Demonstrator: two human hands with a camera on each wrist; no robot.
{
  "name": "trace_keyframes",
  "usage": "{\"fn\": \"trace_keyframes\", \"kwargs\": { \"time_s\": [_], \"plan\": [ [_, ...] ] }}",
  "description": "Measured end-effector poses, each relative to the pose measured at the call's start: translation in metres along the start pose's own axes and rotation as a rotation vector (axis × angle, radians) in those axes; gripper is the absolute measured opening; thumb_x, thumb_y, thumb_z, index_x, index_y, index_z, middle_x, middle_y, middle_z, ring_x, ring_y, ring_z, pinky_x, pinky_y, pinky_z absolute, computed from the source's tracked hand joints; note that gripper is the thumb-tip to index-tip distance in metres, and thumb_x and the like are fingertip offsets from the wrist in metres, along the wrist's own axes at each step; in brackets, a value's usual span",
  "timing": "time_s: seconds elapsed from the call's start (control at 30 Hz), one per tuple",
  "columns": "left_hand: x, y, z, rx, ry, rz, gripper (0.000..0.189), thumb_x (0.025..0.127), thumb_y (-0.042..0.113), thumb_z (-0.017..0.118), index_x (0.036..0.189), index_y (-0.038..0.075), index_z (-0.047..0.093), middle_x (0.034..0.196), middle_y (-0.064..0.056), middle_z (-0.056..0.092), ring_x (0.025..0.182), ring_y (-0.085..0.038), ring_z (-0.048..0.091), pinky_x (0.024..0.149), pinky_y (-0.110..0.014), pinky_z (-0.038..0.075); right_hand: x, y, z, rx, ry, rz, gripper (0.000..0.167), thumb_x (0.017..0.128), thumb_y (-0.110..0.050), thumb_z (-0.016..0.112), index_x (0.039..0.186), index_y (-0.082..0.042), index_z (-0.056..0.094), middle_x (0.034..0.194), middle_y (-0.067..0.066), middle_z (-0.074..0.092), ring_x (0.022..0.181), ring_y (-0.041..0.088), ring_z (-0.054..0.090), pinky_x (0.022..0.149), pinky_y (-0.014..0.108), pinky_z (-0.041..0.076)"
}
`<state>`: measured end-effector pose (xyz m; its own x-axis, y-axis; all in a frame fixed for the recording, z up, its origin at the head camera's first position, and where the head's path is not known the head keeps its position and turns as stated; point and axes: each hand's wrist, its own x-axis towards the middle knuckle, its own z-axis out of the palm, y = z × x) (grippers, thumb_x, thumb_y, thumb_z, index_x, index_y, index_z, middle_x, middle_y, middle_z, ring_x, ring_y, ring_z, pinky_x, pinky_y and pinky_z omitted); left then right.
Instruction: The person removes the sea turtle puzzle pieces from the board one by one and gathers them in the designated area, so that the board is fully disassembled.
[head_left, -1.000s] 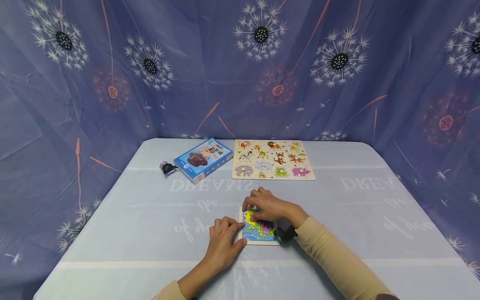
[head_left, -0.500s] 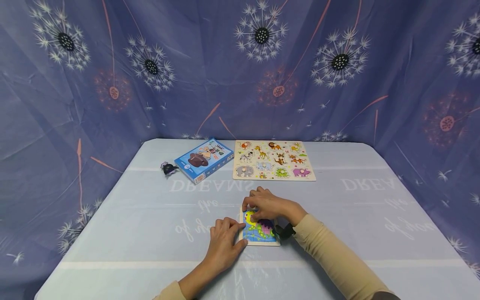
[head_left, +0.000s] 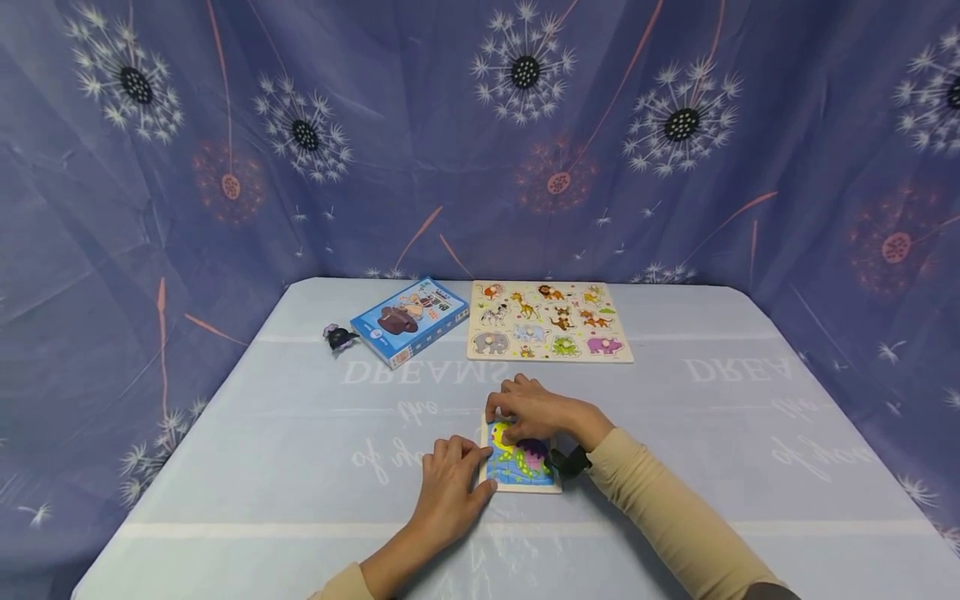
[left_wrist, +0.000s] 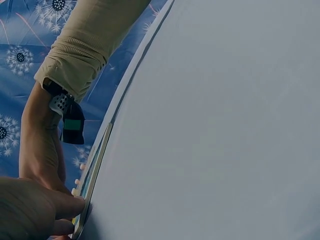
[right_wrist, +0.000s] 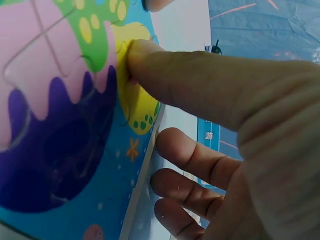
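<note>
A small dinosaur jigsaw puzzle (head_left: pixel 517 478) in a pale frame lies flat on the table, its pieces sitting together. At its left edge my left hand (head_left: pixel 447 483) rests, thumb and index fingertip touching the frame. My right hand (head_left: pixel 538 414) reaches over the top and covers part of the picture. In the right wrist view, the straight thumb (right_wrist: pixel 190 80) presses on the dinosaur's yellow head (right_wrist: pixel 135 107), while other fingertips (right_wrist: pixel 172 145) stay by the frame's far edge. The left wrist view shows the puzzle only edge-on, behind the left hand (left_wrist: pixel 30 210).
Behind the hands lies a wooden animal peg puzzle (head_left: pixel 551 321). Left of it is a blue box (head_left: pixel 410 321), with a small black and purple object (head_left: pixel 340 337) beside it. A patterned curtain (head_left: pixel 450 150) hangs behind the cloth-covered table (head_left: pixel 262 475).
Both hands keep nearly the same places on the puzzle. The whole view shifts very slightly; no piece visibly changes position.
</note>
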<state>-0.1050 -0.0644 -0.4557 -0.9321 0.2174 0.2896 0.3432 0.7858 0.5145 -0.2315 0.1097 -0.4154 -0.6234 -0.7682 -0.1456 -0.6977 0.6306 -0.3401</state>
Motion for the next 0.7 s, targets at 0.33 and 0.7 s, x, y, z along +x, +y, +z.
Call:
{"fn": "trace_keyframes", "kwargs": {
  "time_s": [0.33,0.7],
  "plan": [
    [0.001,0.0,-0.001,0.015,0.013,0.005,0.04,0.077,0.024,0.075,0.114,0.009,0.068,0.103,-0.001,0.053,0.095,-0.016,0.04,0.078,-0.035,0.026,-0.005,-0.008,0.001,-0.068,0.068,0.011,0.029,0.081,-0.026,0.072,0.104,-0.026,0.055,0.09,-0.001,0.055,0.088,0.016,0.04,0.078,0.035,0.03],
    [0.0,0.0,0.0,0.021,0.021,0.011,0.04,0.077,0.024,0.074,0.114,0.01,0.068,0.104,-0.001,0.053,0.095,-0.017,0.04,0.079,-0.036,0.027,-0.011,-0.017,0.008,-0.079,0.12,0.125,0.035,0.081,-0.026,0.073,0.111,-0.022,0.055,0.086,-0.001,0.055,0.086,0.017,0.044,0.078,0.037,0.034]
  ]
}}
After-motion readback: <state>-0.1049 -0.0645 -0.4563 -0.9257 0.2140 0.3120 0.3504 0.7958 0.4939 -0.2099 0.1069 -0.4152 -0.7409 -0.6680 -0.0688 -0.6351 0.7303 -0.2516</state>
